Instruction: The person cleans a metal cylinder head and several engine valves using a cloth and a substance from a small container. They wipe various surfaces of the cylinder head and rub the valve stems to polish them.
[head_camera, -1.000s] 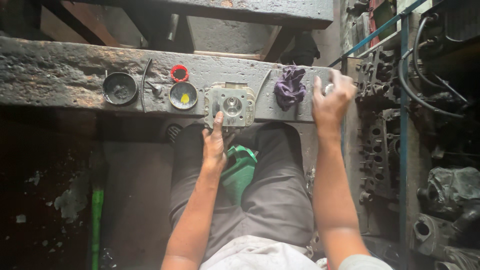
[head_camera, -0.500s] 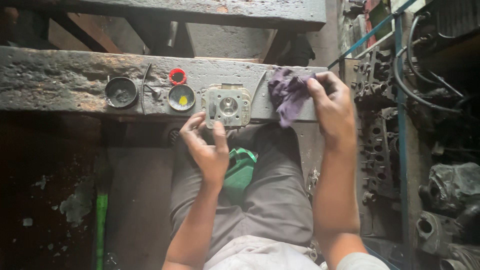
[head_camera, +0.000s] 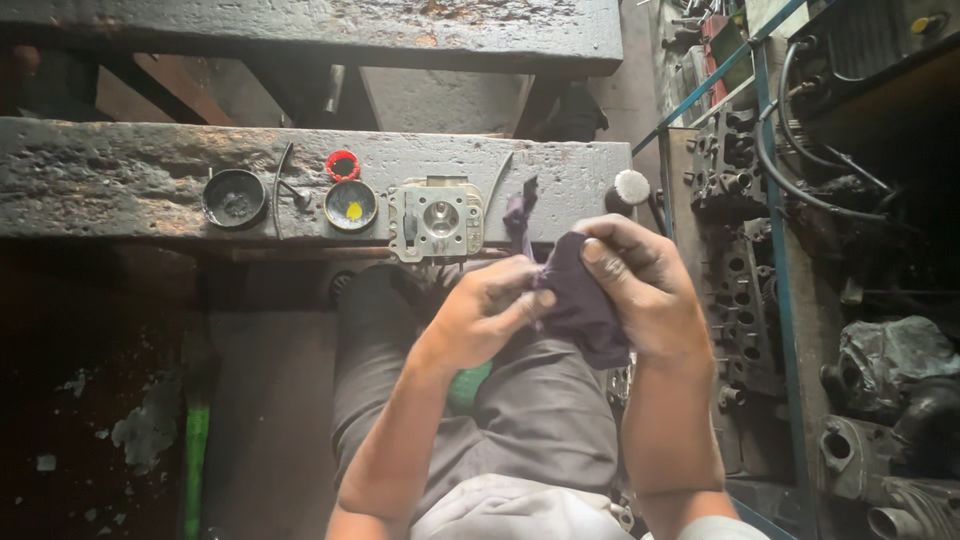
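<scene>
I can make out no packages, labels, signs or screens from here. The nearest thing to a marking is a small yellow dot inside the round dark cap (head_camera: 351, 205) near the front edge of the grimy workbench (head_camera: 120, 180), and I cannot tell whether it is a sticker or a dab of paint.

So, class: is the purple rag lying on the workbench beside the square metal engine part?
No, the purple rag is held between both hands, left hand and right hand, above the person's lap.
</scene>
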